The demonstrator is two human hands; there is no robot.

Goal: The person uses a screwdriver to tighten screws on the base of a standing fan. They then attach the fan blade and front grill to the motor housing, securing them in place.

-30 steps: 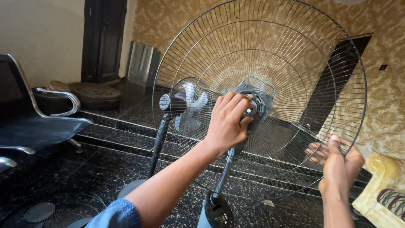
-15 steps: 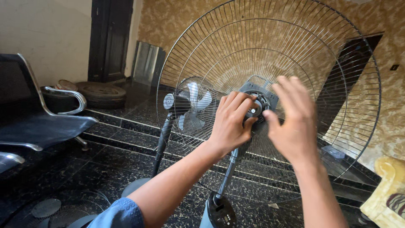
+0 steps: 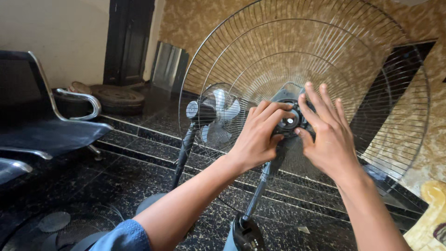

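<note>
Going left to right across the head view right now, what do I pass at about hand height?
Black chair → small fan on its dark pole → left hand → black hub of the big fan → right hand → right rim of the big wire guard.

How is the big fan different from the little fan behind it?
The big fan shows only a wide wire guard with no blades, and both hands, left hand and right hand, are at its hub. The little fan has pale blades and stands untouched. Both stand on dark poles.
</note>
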